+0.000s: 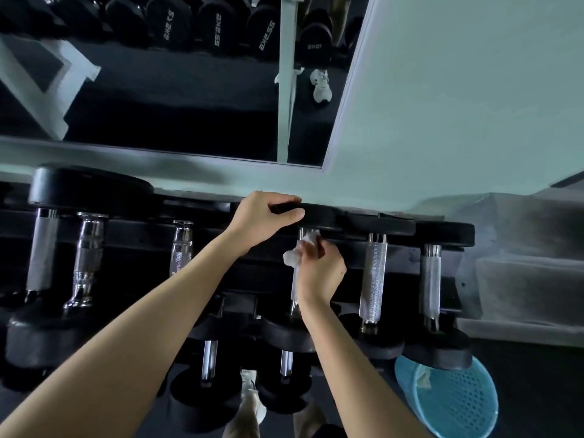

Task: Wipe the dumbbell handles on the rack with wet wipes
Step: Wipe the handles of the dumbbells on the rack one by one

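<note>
A black rack (259,273) carries a row of dumbbells with black heads and knurled silver handles. My right hand (320,273) grips a crumpled white wet wipe (295,256) wrapped on the upper end of one silver handle (295,289) near the middle of the row. My left hand (264,216) holds the far black head (319,214) of that same dumbbell, thumb on its edge. Bare handles stand to either side: two on the right (373,276) (430,279) and several on the left (180,248).
A turquoise mesh basket (455,403) lies on the dark floor at lower right, under the rack's end. A wall mirror (177,90) behind the rack reflects other dumbbells. A lower tier holds more dumbbells (208,361). My shoe (252,396) shows below.
</note>
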Available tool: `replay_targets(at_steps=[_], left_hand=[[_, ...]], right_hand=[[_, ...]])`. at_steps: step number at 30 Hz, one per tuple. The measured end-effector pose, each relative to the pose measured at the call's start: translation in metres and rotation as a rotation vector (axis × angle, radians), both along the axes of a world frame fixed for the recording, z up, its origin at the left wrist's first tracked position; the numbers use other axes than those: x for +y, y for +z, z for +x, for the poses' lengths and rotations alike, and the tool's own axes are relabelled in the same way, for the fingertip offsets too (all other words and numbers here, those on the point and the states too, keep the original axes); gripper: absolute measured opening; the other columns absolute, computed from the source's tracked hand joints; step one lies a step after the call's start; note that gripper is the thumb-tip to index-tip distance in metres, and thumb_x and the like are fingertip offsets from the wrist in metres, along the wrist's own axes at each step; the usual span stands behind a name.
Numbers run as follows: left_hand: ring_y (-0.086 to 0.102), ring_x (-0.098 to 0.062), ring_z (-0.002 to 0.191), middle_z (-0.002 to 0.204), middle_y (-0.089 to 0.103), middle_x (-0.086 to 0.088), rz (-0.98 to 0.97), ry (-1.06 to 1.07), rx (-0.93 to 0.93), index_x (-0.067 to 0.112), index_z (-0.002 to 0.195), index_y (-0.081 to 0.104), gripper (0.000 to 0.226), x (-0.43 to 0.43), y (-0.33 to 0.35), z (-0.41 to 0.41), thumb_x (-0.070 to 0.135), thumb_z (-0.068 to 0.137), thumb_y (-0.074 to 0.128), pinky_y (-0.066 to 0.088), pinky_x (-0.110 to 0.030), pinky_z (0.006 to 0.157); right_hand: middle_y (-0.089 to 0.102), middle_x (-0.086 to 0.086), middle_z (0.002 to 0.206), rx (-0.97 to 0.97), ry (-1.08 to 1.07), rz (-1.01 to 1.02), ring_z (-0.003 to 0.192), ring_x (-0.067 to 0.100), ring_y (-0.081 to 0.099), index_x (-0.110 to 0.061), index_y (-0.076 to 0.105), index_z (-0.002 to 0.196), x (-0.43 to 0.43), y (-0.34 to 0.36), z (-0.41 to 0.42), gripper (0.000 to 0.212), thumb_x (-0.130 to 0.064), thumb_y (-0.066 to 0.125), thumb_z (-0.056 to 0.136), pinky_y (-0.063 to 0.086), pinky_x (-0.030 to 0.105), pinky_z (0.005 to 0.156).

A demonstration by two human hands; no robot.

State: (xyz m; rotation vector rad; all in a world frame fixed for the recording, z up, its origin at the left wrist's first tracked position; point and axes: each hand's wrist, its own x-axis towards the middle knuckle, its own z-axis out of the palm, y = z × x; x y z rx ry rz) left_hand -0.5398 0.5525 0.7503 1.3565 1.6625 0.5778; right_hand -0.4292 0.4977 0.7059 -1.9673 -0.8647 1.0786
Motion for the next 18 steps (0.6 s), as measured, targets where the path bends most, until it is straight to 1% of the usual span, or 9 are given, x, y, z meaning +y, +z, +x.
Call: replay_targets(at_steps=[3,6,7,9,10,12,13,15,18], left_hand=[[0.055,0.003,0.105,0.113,0.066,0.014,0.015,0.009,-0.007,0.023,0.116,0.067,0.034,-0.001,-0.002,0.0,0.031,0.084,0.069,0.035,-0.001,0.077],[0.055,0.003,0.102,0.111,0.067,0.014,0.049,0.001,0.003,0.023,0.118,0.066,0.034,-0.002,-0.005,0.0,0.031,0.085,0.068,0.036,-0.002,0.079],[0.056,0.002,0.101,0.109,0.067,0.015,0.056,0.001,0.001,0.023,0.118,0.066,0.034,-0.002,-0.006,0.0,0.031,0.085,0.068,0.037,-0.002,0.079],[0.059,-0.002,0.1,0.103,0.067,0.016,0.068,0.003,-0.008,0.023,0.117,0.066,0.034,-0.002,-0.008,0.0,0.032,0.084,0.068,0.04,-0.005,0.08],[0.061,-0.005,0.101,0.1,0.067,0.016,0.073,0.0,-0.013,0.023,0.116,0.067,0.034,-0.002,-0.008,-0.001,0.032,0.084,0.069,0.042,-0.008,0.082],[0.062,-0.01,0.102,0.097,0.067,0.015,0.075,-0.011,-0.028,0.023,0.115,0.067,0.034,-0.001,-0.01,-0.002,0.033,0.083,0.07,0.044,-0.011,0.082],[0.063,-0.01,0.102,0.097,0.067,0.016,0.075,-0.019,-0.033,0.022,0.115,0.067,0.034,0.0,-0.01,-0.003,0.033,0.083,0.07,0.044,-0.01,0.081],[0.062,-0.007,0.1,0.099,0.066,0.016,0.078,-0.035,-0.033,0.022,0.116,0.067,0.035,0.001,-0.01,-0.003,0.033,0.083,0.069,0.042,-0.007,0.079],[0.058,-0.001,0.098,0.104,0.067,0.014,0.086,-0.046,-0.026,0.022,0.117,0.066,0.035,0.001,-0.008,-0.004,0.034,0.084,0.068,0.039,-0.005,0.075]], right_hand=[[0.058,-0.013,0.067,0.022,-0.064,-0.004,0.06,-0.008,0.057,-0.008,0.063,0.086,0.01,0.0,-0.005,0.011,-0.017,0.058,0.091,0.039,0.002,0.057],[0.059,-0.013,0.066,-0.003,-0.113,-0.015,0.064,-0.001,0.059,-0.009,0.063,0.083,0.017,0.001,-0.008,0.01,-0.017,0.062,0.088,0.043,0.014,0.064],[0.059,-0.014,0.066,0.0,-0.113,-0.008,0.064,-0.001,0.058,-0.01,0.063,0.082,0.017,0.002,-0.008,0.009,-0.016,0.061,0.089,0.044,0.015,0.065],[0.062,-0.012,0.072,-0.018,-0.041,0.019,0.066,-0.002,0.058,-0.013,0.062,0.084,0.01,0.001,-0.006,0.01,-0.018,0.059,0.091,0.041,0.005,0.06],[0.065,-0.009,0.077,-0.06,0.027,0.015,0.071,0.001,0.06,-0.011,0.064,0.088,0.001,0.0,-0.003,0.01,-0.019,0.059,0.091,0.04,0.003,0.058],[0.067,-0.002,0.087,-0.176,0.164,-0.023,0.077,0.007,0.058,-0.007,0.066,0.096,-0.023,-0.005,0.006,0.015,-0.02,0.062,0.09,0.037,0.006,0.054],[0.066,0.0,0.087,-0.231,0.23,-0.062,0.077,0.008,0.056,-0.007,0.065,0.096,-0.036,-0.007,0.011,0.014,-0.02,0.063,0.09,0.035,0.009,0.053],[0.061,-0.001,0.08,-0.278,0.319,-0.138,0.071,0.008,0.053,-0.007,0.063,0.089,-0.053,-0.009,0.017,0.011,-0.018,0.063,0.09,0.035,0.01,0.051],[0.056,-0.003,0.07,-0.235,0.294,-0.128,0.065,0.008,0.052,-0.007,0.058,0.077,-0.045,-0.006,0.017,0.014,-0.014,0.063,0.088,0.037,0.008,0.05]])
